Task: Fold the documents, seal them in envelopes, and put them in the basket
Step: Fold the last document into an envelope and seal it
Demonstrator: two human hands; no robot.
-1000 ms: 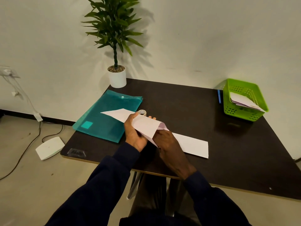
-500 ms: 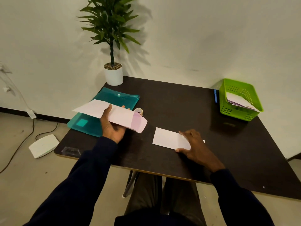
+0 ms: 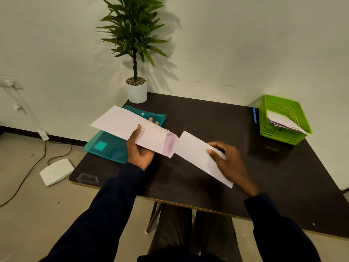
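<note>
- Looks to be the stuffing step: this sheet already folded, sealing and basket not yet reached.
- Pinches a long pale-pink paper envelope (image 3: 120, 123) in the left grip (image 3: 138, 150), thumb on top, fingertips showing past the far edge. Holds it off the dark tabletop (image 3: 207, 118), partly over a teal translucent plastic folder (image 3: 111, 150), open mouth turned to the right.
- Pinches a folded white paper document (image 3: 194, 150) in the right grip (image 3: 229, 163), thumb on the upper face, fingers curled beneath. Holds it raised too, leading short edge just at the envelope's mouth, not visibly inside.
- Calls next, probably, for lining the sheet's leading corners up with the mouth and sliding it along the envelope's length. Needs the mouth kept spread, to avoid catching a corner and crumpling the thin paper.
- Then likely calls for closing the flap and carrying the lot to the far right corner.
- Holds, in the lime-green perforated plastic basket (image 3: 279, 136) at that corner, a few pale envelopes (image 3: 283, 121) leaning against its wall; count unclear.
- Shows only a lighter square patch on the teal folder; cannot tell its contents.
</note>
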